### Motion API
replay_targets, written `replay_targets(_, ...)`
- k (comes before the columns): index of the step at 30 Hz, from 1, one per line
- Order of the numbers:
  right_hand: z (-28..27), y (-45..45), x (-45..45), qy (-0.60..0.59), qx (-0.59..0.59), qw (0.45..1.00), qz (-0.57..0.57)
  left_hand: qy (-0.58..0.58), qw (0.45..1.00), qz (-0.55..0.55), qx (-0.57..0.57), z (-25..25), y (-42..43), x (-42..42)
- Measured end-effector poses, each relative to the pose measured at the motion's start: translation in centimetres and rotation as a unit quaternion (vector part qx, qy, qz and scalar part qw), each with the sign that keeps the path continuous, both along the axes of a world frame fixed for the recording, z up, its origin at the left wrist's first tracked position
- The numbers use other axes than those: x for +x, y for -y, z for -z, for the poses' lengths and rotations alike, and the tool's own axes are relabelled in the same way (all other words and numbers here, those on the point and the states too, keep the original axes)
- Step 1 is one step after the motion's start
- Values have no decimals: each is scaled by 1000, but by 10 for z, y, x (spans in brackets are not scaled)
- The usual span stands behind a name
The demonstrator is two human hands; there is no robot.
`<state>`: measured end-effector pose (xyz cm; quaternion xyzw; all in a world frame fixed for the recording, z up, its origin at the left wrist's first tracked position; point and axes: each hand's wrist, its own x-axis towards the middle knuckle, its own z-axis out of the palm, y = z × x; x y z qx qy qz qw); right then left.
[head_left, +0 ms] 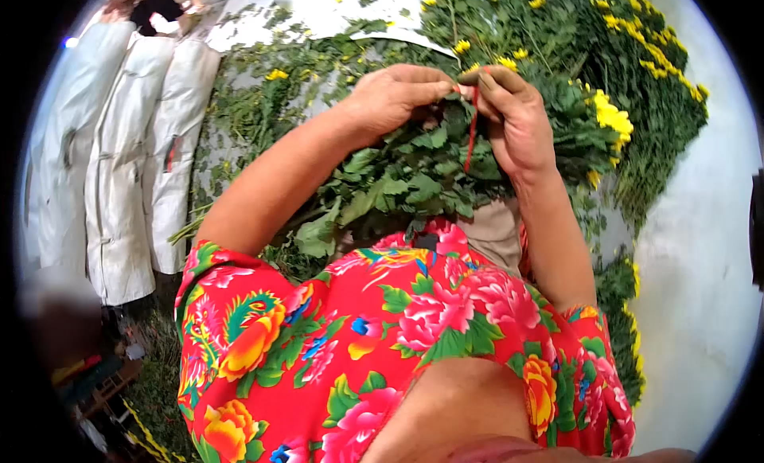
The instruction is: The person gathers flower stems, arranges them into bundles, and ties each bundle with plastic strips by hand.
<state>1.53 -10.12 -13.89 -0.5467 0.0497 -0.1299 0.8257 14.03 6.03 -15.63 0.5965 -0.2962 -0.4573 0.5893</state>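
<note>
A bunch of leafy chrysanthemums [398, 180] lies across my lap, its yellow blooms [611, 119] at the right and its cut stems at the left. Above the leaves, both hands pinch a thin red tie [473, 128] that passes over the bunch, one end hanging down. My left hand [402, 95] has thumb and fingertips closed on the tie from the left. From the right, my right hand [513, 117] holds it between thumb and curled fingers. Their fingertips nearly meet, and the exact grip there is too small to make out.
Long white wrapped bundles [119, 160] lie at the left. Loose leaves and stems [263, 105] cover the ground ahead, beside a white sheet [318, 13]. More yellow chrysanthemums [652, 49] are piled at the upper right, next to pale floor [692, 248].
</note>
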Motion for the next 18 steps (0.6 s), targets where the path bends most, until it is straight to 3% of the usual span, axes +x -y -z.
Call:
replay_targets(3,1,0,2,11,8,1000,-6,-55,997,45,-42,1,-2,3)
replay_targets(6,1,-3,3,-14,-22,1000,9,85,995,43,-17,1,0,0)
replay_targets(9,-8,-8,5,-40,-59,997,1,78,996,15,-27,2,3,-11)
replay_targets(11,-9,-7,7,-57,-93,994,0,64,997,12,-41,-2,4,-12)
replay_targets(13,-10,-3,6,-60,-91,994,-2,-22,999,-24,-2,2,1,-5)
replay_targets(14,-7,3,6,-31,-28,999,-20,-114,993,-38,-14,-4,-2,-5)
replay_targets(16,-6,9,3,23,51,998,-40,-115,991,-63,-20,0,-1,-6)
replay_targets(18,-6,7,1,8,15,999,-43,-107,991,-84,-18,1,1,-9)
